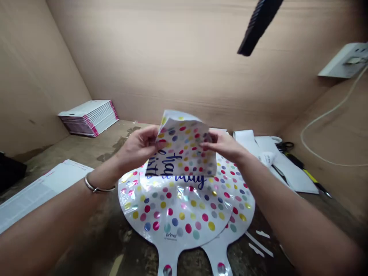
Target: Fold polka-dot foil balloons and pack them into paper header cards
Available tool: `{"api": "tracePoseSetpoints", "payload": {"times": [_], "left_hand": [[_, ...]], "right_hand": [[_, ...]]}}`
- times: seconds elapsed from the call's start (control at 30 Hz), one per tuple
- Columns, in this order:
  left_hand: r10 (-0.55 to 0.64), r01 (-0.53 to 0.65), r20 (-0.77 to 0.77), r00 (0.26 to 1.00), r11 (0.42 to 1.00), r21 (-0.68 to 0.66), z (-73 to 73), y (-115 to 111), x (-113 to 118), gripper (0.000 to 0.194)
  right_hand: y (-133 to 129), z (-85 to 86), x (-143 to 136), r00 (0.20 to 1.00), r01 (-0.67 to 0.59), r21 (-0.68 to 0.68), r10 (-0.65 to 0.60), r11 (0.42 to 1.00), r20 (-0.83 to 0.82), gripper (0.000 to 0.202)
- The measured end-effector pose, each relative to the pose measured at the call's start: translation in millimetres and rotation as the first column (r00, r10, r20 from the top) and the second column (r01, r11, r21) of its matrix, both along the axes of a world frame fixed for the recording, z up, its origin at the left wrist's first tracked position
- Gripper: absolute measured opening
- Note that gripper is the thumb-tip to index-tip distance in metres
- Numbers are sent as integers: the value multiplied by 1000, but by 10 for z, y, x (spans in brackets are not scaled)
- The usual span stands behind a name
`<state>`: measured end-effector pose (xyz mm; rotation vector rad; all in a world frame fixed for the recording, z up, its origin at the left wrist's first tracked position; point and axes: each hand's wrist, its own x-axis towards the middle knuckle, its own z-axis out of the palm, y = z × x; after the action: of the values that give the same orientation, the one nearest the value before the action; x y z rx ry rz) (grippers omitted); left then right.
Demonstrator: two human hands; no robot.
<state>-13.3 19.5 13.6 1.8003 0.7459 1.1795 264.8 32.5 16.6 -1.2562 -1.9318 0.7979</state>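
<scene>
A folded white balloon (184, 147) with coloured dots and blue lettering is held up in the middle, between both hands. My left hand (142, 143) pinches its left edge, fingers closed on it; a metal bangle is on that wrist. On the opposite edge, my right hand (222, 143) has its thumb and fingers closed on the balloon. Beneath the hands, flat round balloons (175, 214) with the same dots and shiny surface overlap on the table, their tails pointing toward me. Part of their blue lettering is hidden by the folded one.
Stacked white and pink packages (89, 117) sit at the back left. Printed sheets (48, 188) lie at the left. White papers (296, 174), black-handled scissors (286, 145) and a yellow-black cutter (310, 176) are at the right. White scraps (260, 243) lie near the right forearm.
</scene>
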Motion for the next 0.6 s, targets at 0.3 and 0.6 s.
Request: {"api": "tracePoseSetpoints", "payload": {"times": [0.3,0.6], "left_hand": [[135,139,-465,875,849,509,-720,-551,-238,16],[4,189,-724,689,964,185,-1143,-858,-423,25]], "right_hand": [[-1087,-412,20,911,-254,397,80,882,405,18],[-1415,-901,-4,888,-185,76,134,980,441,41]]}}
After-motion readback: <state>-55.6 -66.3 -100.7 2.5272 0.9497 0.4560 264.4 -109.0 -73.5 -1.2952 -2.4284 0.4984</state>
